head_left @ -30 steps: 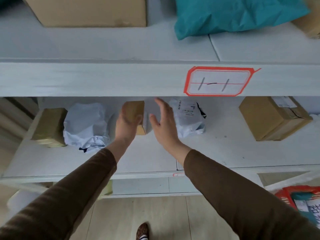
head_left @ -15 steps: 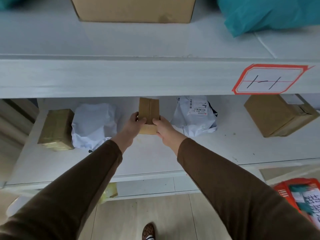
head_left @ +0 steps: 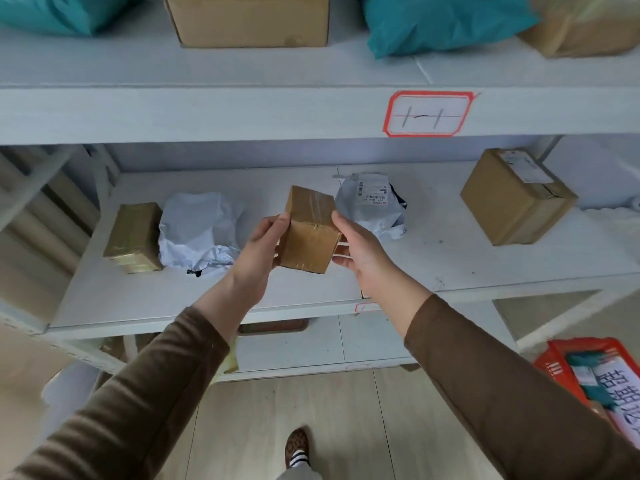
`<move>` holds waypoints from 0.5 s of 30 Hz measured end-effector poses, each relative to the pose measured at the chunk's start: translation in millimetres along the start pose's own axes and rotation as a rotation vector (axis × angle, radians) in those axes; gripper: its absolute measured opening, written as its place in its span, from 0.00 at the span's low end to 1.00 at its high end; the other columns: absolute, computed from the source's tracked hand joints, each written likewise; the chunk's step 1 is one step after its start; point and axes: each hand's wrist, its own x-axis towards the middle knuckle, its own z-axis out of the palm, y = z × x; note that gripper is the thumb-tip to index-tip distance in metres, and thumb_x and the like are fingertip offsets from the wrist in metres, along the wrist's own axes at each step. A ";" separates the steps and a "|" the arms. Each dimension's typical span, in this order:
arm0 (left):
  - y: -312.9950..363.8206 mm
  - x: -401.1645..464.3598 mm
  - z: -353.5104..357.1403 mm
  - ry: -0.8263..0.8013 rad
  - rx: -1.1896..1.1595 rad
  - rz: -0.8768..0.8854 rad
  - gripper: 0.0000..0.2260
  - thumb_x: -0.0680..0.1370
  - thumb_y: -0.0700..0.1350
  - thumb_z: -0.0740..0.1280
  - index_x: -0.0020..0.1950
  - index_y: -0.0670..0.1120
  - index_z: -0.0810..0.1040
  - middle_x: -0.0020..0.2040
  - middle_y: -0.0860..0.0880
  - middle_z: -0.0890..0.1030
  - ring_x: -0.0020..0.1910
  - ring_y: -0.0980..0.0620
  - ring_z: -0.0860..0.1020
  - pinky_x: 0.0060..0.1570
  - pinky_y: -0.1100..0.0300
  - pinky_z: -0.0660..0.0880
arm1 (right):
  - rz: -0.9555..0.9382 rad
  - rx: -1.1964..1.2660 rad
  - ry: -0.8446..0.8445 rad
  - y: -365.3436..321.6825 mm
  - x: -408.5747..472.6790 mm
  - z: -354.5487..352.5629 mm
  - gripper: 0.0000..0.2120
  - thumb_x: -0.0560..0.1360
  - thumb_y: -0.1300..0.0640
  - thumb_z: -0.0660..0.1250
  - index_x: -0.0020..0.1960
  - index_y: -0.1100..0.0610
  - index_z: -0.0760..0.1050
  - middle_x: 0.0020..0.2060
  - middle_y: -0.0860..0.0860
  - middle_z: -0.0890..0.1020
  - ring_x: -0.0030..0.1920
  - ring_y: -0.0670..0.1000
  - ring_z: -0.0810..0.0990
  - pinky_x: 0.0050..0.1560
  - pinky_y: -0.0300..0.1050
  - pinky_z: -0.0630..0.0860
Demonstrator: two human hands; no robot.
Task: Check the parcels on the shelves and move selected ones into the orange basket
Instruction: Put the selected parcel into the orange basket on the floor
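A small taped cardboard box (head_left: 309, 230) is held tilted above the middle shelf (head_left: 311, 299), between my left hand (head_left: 258, 252) on its left side and my right hand (head_left: 363, 252) on its right side. Both hands grip it. The orange basket (head_left: 554, 367) shows at the lower right corner, with parcels inside it and a printed sheet on top.
On the middle shelf lie a taped box (head_left: 135, 237), a crumpled white bag (head_left: 199, 230), a grey labelled bag (head_left: 374, 209) and a larger box (head_left: 516, 197). The upper shelf holds a cardboard box (head_left: 247, 20) and teal bags (head_left: 443, 22). A red-framed label (head_left: 429, 114) marks the shelf edge.
Both hands closed on the small box at the back of the shelf, then lifted it out toward me and tilted it.
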 end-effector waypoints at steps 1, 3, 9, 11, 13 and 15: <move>4.1 -10.3 5.9 -0.011 0.004 0.002 0.20 0.84 0.59 0.61 0.70 0.49 0.73 0.64 0.49 0.77 0.62 0.47 0.77 0.59 0.53 0.74 | 0.002 0.034 0.010 -1.5 -6.3 -6.0 0.15 0.78 0.39 0.68 0.56 0.49 0.79 0.51 0.51 0.86 0.56 0.53 0.83 0.59 0.51 0.80; 8.4 -28.8 15.4 -0.017 0.011 0.024 0.17 0.84 0.57 0.62 0.68 0.48 0.74 0.60 0.50 0.78 0.59 0.47 0.77 0.58 0.54 0.74 | 0.014 0.115 0.007 -4.7 -21.1 -17.8 0.12 0.79 0.42 0.68 0.51 0.50 0.80 0.44 0.50 0.85 0.49 0.51 0.83 0.55 0.50 0.82; -3.3 -77.2 26.9 0.037 0.329 0.288 0.16 0.80 0.52 0.71 0.68 0.56 0.78 0.68 0.51 0.70 0.65 0.58 0.76 0.62 0.68 0.74 | -0.007 0.151 -0.076 10.3 -60.7 -45.4 0.11 0.82 0.59 0.60 0.55 0.51 0.80 0.45 0.50 0.82 0.46 0.50 0.80 0.51 0.47 0.79; -10.1 -91.8 28.6 0.009 0.414 0.376 0.16 0.80 0.50 0.72 0.67 0.55 0.78 0.70 0.54 0.69 0.70 0.61 0.71 0.70 0.63 0.69 | -0.073 0.114 -0.100 17.9 -71.2 -48.7 0.17 0.81 0.63 0.57 0.59 0.48 0.80 0.49 0.49 0.83 0.50 0.49 0.80 0.54 0.47 0.78; -16.1 -100.7 27.9 -0.017 0.430 0.425 0.15 0.78 0.52 0.73 0.65 0.55 0.78 0.72 0.56 0.69 0.74 0.62 0.68 0.72 0.63 0.64 | -0.149 0.080 -0.094 23.9 -79.0 -48.7 0.20 0.80 0.65 0.57 0.63 0.48 0.79 0.55 0.49 0.84 0.55 0.49 0.82 0.60 0.49 0.79; -19.1 -104.0 27.0 -0.019 0.307 0.402 0.14 0.78 0.55 0.72 0.61 0.52 0.77 0.71 0.54 0.72 0.74 0.59 0.70 0.72 0.58 0.65 | -0.246 0.038 -0.064 30.4 -85.0 -45.9 0.21 0.80 0.67 0.57 0.66 0.51 0.77 0.58 0.52 0.84 0.57 0.50 0.82 0.61 0.51 0.79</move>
